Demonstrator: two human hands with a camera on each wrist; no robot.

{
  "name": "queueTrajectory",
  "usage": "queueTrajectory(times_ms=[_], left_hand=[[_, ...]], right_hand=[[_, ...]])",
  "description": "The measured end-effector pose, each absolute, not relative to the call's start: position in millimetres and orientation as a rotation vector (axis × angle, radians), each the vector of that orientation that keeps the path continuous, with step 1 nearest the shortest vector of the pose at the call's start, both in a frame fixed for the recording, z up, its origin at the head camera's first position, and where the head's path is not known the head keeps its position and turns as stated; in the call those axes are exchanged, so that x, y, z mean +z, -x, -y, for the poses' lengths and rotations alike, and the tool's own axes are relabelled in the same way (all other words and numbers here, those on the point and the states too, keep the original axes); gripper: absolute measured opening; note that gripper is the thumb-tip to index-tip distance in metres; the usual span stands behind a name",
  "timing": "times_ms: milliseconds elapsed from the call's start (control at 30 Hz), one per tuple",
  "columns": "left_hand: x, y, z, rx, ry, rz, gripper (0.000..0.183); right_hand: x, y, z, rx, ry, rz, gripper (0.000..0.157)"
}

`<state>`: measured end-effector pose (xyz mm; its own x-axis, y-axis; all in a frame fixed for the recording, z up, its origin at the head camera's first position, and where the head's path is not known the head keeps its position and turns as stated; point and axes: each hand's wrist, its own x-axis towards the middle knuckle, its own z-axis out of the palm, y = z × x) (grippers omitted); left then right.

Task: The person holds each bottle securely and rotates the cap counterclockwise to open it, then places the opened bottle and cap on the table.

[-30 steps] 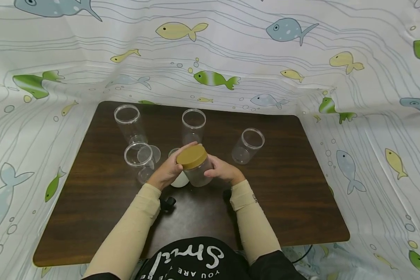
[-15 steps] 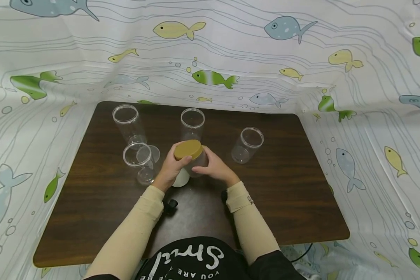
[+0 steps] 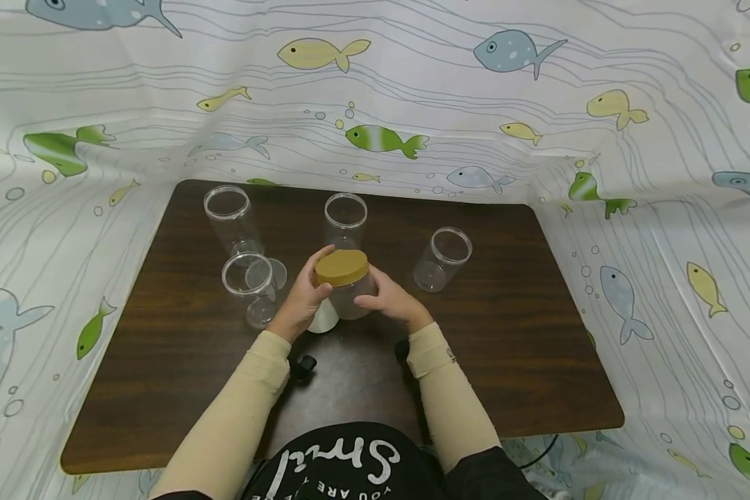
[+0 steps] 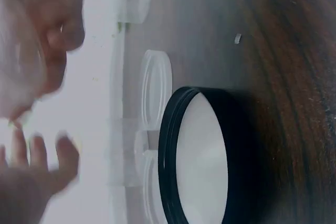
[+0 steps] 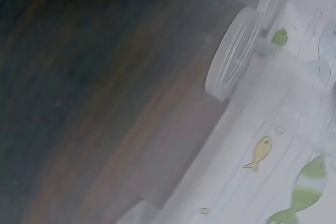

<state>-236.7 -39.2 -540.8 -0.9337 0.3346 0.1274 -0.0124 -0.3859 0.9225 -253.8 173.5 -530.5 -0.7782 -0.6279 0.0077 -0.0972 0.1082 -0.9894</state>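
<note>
In the head view both hands are at a clear jar [image 3: 352,302] with a gold screw lid [image 3: 342,268], held upright over the middle of the table. My left hand [image 3: 301,298] grips the lid from the left, thumb at its near edge. My right hand [image 3: 392,297] holds the clear body from the right, thumb across its near side. A white round thing [image 3: 323,318] shows beside the jar, partly hidden by the left hand. Blurred in the left wrist view are the left hand [image 4: 31,177] with fingers spread and the right hand [image 4: 58,30] around the jar.
Clear uncovered jars stand on the dark wooden table [image 3: 512,347]: two at left [image 3: 228,222], [image 3: 250,292], one behind [image 3: 346,222], one at right [image 3: 442,260]. A black ring with white inside [image 4: 202,156] lies near the left wrist. Fish-print cloth [image 3: 412,83] surrounds the table.
The jar has moved slightly away from the body, tilting at half a second ago and standing more upright now. The left hand has shifted its grip around the gold lid. Surrounding jars have not moved.
</note>
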Motion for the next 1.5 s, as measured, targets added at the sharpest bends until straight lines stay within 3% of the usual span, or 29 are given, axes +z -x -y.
queueTrajectory(times_ms=[133, 300, 500, 667, 767, 900, 967, 1233, 1367, 1500], left_hand=[[-546.5, 239.2, 44.3, 2.308, -0.698, -1.34, 0.133], [-551.9, 240.3, 43.4, 2.215, -0.887, -1.238, 0.123], [-550.1, 236.2, 43.7, 2.283, -0.771, -1.354, 0.1], [-545.1, 234.7, 44.1, 2.267, -0.614, -1.503, 0.11], [-542.7, 234.0, 42.8, 2.24, -0.495, -1.639, 0.1], [-539.9, 233.8, 39.6, 2.201, -0.314, -1.837, 0.072], [-538.7, 234.3, 37.3, 2.182, -0.231, -1.935, 0.067], [-535.8, 236.3, 32.7, 2.1, -0.029, -2.118, 0.074], [-536.6, 236.8, 37.8, 2.133, -0.131, -2.029, 0.08], [-540.3, 238.2, 44.6, 2.214, -0.367, -1.82, 0.105]], right_hand=[[-527.6, 251.5, -183.1, -1.7, 0.75, -1.68, 0.129], [-530.2, 248.6, -187.0, -1.657, 0.798, -1.532, 0.131], [-531.7, 248.0, -183.0, -1.677, 0.754, -1.621, 0.129], [-531.8, 250.4, -180.2, -1.668, 0.714, -1.736, 0.127], [-533.0, 251.7, -179.8, -1.669, 0.702, -1.808, 0.118], [-535.2, 252.8, -175.9, -1.64, 0.672, -2.002, 0.088], [-535.2, 252.4, -172.3, -1.572, 0.625, -2.172, 0.079], [-538.7, 252.0, -159.5, -1.358, 0.515, -2.557, 0.081], [-537.9, 253.3, -163.8, -1.385, 0.549, -2.523, 0.08], [-535.8, 254.2, -173.9, -1.532, 0.675, -2.274, 0.082]])
